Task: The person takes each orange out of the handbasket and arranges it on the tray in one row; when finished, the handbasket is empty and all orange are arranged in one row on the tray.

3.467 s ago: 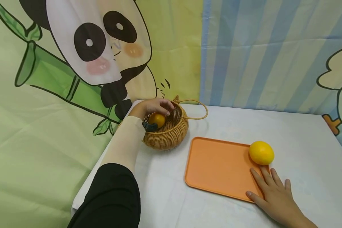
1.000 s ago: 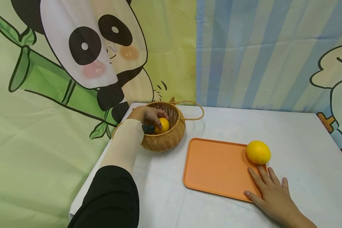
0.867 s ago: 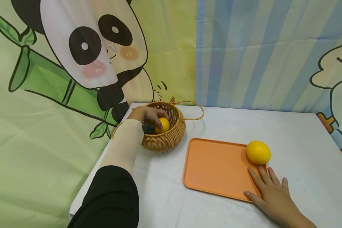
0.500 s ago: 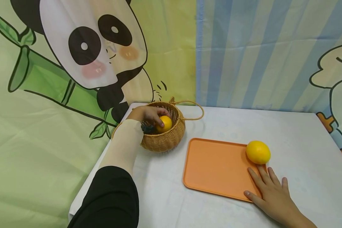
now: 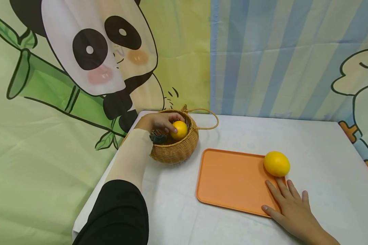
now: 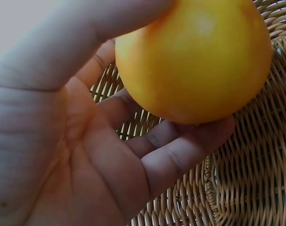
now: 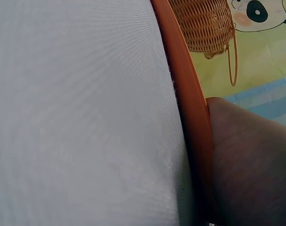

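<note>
Pinched the yellow fruit (image 5: 181, 130) between thumb and fingers of the left hand (image 5: 163, 121) inside the wicker basket (image 5: 174, 153); spread the right hand (image 5: 295, 212) on the orange tray (image 5: 233, 183). Seemed light, firm, slick; best held around its middle.

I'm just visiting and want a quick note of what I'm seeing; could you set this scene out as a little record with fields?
Left hand: holds one yellow fruit
Held fruit's place: at the opening of the wicker basket
Right hand: rests on the right edge of the orange tray
Other fruit: yellow, at the tray's far right corner
Surface: white-covered table
Unclear: whether the right hand touches the other fruit
</note>
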